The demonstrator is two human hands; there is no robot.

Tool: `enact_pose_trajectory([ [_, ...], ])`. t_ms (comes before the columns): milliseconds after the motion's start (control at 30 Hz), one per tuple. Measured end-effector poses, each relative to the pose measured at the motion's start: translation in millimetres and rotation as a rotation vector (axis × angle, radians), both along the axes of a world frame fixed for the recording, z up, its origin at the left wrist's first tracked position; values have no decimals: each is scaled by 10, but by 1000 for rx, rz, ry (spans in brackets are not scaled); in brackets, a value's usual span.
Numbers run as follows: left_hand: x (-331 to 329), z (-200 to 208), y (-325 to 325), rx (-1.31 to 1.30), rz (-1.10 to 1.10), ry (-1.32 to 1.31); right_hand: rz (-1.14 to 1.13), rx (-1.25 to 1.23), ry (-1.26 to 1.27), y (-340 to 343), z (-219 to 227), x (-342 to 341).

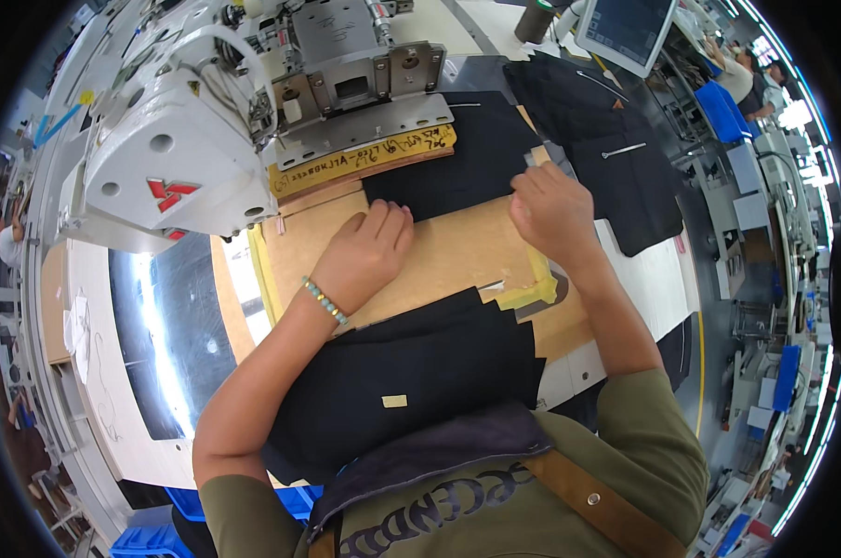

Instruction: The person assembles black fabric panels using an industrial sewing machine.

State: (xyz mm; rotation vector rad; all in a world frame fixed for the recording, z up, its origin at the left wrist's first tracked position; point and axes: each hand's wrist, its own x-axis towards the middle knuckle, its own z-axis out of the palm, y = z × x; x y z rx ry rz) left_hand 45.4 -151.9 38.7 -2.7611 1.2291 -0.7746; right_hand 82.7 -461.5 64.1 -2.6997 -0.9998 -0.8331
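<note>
A black fabric piece [471,163] lies flat on a tan board [453,256], its far left part reaching under the machine's clamp. My left hand [369,246], with a beaded bracelet at the wrist, is closed at the near left edge of this fabric. At its near right edge, my right hand [555,209] is curled shut, the fabric edge at its fingers. Closer to my body, a stack of black fabric pieces [392,358] carries a small pale yellow label [394,402]. Both hands' fingertips are partly hidden.
A white sewing machine head [178,158] stands at the left, beside a metal clamp [360,130] with a yellow strip [364,166]. More black fabric [615,158] lies at the right, under a screen [625,33]. Blue bins [151,539] sit below the table.
</note>
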Motion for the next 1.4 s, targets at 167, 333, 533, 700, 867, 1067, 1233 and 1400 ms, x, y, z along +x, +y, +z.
enact_pose_trajectory([
  [167, 215, -108, -34, -17, -119, -137, -182, -1, -7, -91, -82, -82],
  [333, 271, -93, 96, -7, -33, -27, -57, 45, 9, -95, -277, -106],
  [533, 160, -181, 408, 34, 18, -68, 104, 86, 44, 110, -318, -12],
  [700, 83, -171, 567, -24, 56, -79, 166, 134, 36, 256, -172, 6],
  [867, 122, -129, 393, -16, 40, -114, 20, 181, 106, 161, -219, 29],
  [1067, 86, -171, 522, 61, 91, -71, 115, 118, 139, 214, -328, 88],
  [1233, -144, -223, 841, -24, 213, -67, 222, 156, 202, 535, -310, 142],
  [1400, -242, -185, 882, -78, 239, -24, 228, 175, 253, 617, -311, 151],
])
